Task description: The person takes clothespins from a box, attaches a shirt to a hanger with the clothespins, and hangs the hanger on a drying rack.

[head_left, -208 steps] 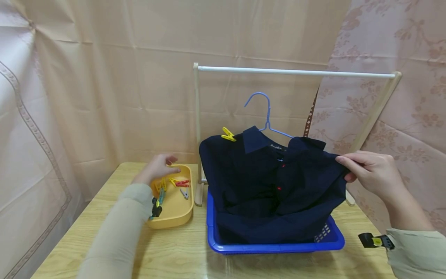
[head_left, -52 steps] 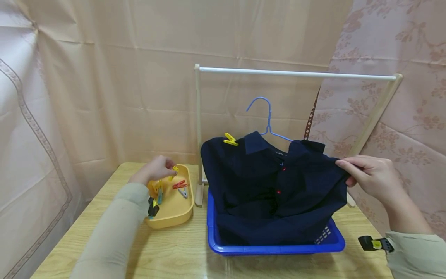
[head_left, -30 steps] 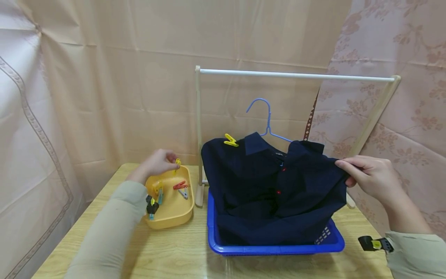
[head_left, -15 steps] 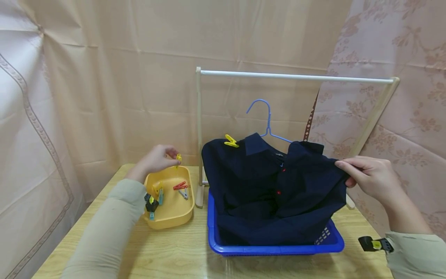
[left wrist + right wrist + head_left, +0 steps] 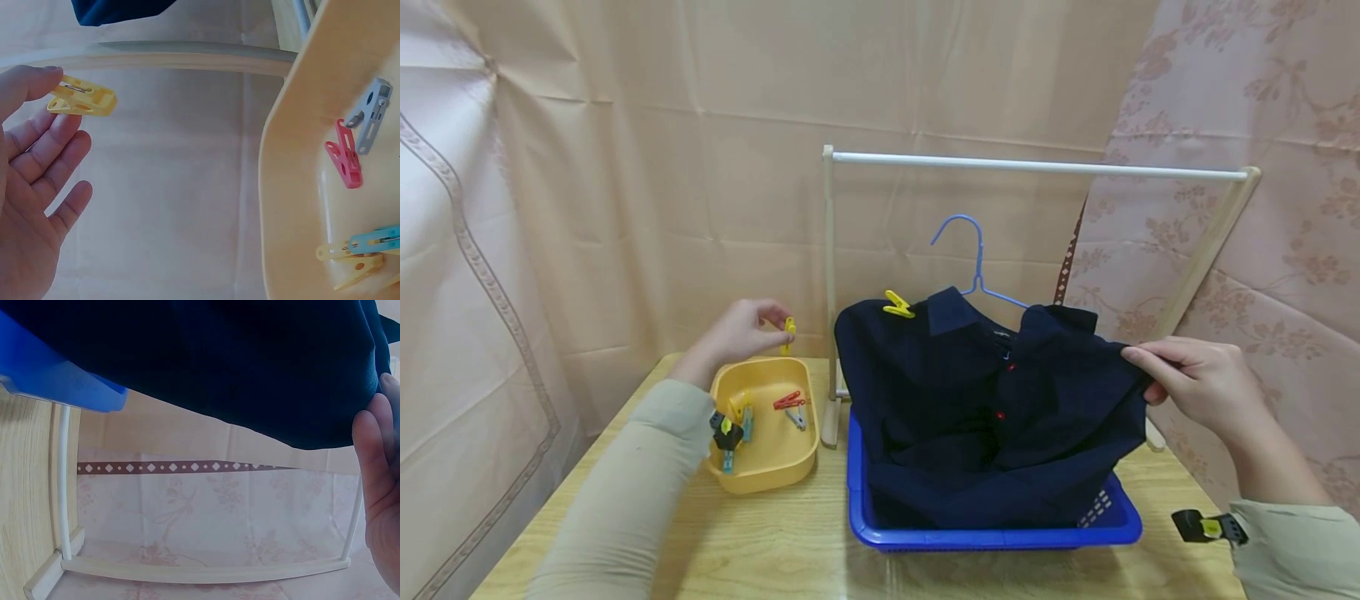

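Note:
Between thumb and fingertips my left hand [image 5: 743, 330] pinches a yellow clothespin [image 5: 87, 98], just above the far rim of the yellow tray [image 5: 775, 481]. My right hand [image 5: 1210, 379] grips the shoulder of a dark navy shirt [image 5: 940, 400] at its right side. Inside the shirt sits a blue hanger [image 5: 979, 250], its hook standing up out of the collar. Another yellow clothespin [image 5: 898, 305] is on the shirt's left shoulder. The shirt's lower part lies in a blue basket [image 5: 1000, 538].
A clothes rack with a white bar [image 5: 1037, 165] stands behind the basket. In the tray lie a red clothespin [image 5: 345, 156], a grey clothespin [image 5: 371, 115], and teal and yellow ones. Curtains hang behind the wooden table [image 5: 775, 542].
My left hand reached into the tray, took a yellow clothespin that lay by the red one, and lifted it up past the far rim. My right hand stays on the shirt shoulder.

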`<state>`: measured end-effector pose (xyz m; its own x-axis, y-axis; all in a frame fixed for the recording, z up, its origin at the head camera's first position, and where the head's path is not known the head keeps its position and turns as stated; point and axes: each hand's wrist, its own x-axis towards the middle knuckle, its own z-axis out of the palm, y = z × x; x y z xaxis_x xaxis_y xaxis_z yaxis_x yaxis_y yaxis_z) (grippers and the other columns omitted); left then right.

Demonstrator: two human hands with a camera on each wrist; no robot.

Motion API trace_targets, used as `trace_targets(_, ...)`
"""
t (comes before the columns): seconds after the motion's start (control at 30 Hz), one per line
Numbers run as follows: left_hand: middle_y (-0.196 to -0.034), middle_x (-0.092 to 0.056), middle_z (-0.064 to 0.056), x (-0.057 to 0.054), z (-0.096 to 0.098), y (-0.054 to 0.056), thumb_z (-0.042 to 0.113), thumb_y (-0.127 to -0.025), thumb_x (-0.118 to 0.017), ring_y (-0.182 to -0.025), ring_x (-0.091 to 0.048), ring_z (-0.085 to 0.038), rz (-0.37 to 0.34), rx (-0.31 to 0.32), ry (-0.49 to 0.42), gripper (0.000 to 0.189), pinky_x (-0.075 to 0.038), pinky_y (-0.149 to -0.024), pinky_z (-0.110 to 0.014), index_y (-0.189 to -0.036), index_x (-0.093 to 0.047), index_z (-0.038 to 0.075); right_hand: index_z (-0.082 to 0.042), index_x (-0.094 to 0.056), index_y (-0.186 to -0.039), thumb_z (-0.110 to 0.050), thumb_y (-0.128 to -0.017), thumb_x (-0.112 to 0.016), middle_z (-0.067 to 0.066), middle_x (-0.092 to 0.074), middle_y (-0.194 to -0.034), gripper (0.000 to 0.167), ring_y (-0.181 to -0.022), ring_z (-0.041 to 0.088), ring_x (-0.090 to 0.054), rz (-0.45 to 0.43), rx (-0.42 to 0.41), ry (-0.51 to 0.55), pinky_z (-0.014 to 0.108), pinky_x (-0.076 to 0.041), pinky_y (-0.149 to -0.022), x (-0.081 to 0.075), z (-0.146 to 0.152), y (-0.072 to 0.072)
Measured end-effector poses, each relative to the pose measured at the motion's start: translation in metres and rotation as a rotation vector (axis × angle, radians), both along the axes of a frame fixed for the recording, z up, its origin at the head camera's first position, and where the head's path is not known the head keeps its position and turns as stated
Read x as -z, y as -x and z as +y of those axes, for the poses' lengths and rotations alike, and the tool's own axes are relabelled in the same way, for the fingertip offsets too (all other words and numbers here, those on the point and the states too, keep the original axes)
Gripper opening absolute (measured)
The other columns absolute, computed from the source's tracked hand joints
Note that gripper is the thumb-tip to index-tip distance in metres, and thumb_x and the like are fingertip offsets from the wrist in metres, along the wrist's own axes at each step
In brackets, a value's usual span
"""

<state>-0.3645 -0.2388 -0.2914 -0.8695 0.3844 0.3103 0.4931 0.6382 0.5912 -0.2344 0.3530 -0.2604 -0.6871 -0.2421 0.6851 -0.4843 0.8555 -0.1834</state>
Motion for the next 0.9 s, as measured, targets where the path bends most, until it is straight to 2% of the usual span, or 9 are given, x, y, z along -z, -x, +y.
trace_targets(0.13, -0.104, -0.069, -0.011, -0.004, 0.001, -0.001, 0.014, -0.091, -0.076, -0.106, -0.062, -0.037, 0.025, 0.007, -0.015, 0.033, -0.044, -0.099, -0.057, -0.120, -0.068, 0.000, -0.011, -0.081, -0.094, -0.008, -0.091, -0.077, -0.020, -0.060, -0.057, 0.006, -0.052, -0.003, -0.057, 0.003, -0.009, 0.006, 0.006, -0.043, -0.062, 0.000, 0.000, 0.000)
trace_targets(0.27, -0.104, -0.070, -0.011, -0.006, 0.001, -0.001, 0.014, -0.091, -0.077, -0.107, -0.062, -0.037, 0.037, 0.019, -0.018, 0.033, -0.042, -0.101, -0.059, -0.120, -0.069, 0.000, -0.011, -0.081, -0.093, -0.008, -0.091, -0.077, -0.020, -0.060, -0.057, 0.006, -0.051, -0.004, -0.057, 0.012, -0.010, 0.002, 0.006, -0.043, -0.061, 0.001, 0.000, 0.000)
trace_targets(0.6, -0.106, -0.070, -0.009, -0.010, 0.007, -0.006, 0.019, -0.091, -0.077, -0.110, -0.062, -0.036, 0.056, 0.035, -0.009, 0.033, -0.043, -0.102, -0.059, -0.119, -0.069, 0.003, -0.010, -0.081, -0.096, -0.009, -0.092, -0.076, -0.020, -0.060, -0.057, 0.006, -0.053, -0.001, -0.057, -0.015, -0.001, 0.002, 0.005, -0.042, -0.062, 0.001, 0.001, 0.001)
trace_targets(0.77, -0.107, -0.070, -0.007, -0.014, 0.012, -0.009, 0.020, -0.091, -0.078, -0.108, -0.062, -0.029, 0.076, 0.048, 0.006, 0.033, -0.042, -0.102, -0.056, -0.119, -0.070, 0.005, -0.010, -0.081, -0.096, -0.009, -0.092, -0.076, -0.020, -0.060, -0.057, 0.006, -0.052, -0.002, -0.057, -0.005, -0.008, 0.004, 0.005, -0.042, -0.062, 0.001, 0.001, 0.001)
trace_targets(0.9, -0.106, -0.070, -0.008, -0.016, 0.015, -0.011, 0.019, -0.090, -0.078, -0.107, -0.062, -0.029, 0.096, 0.065, 0.001, 0.032, -0.042, -0.102, -0.057, -0.118, -0.070, 0.005, -0.009, -0.081, -0.095, -0.008, -0.092, -0.076, -0.019, -0.060, -0.057, 0.006, -0.052, -0.002, -0.057, -0.010, -0.012, 0.012, 0.005, -0.042, -0.062, 0.001, 0.000, 0.001)
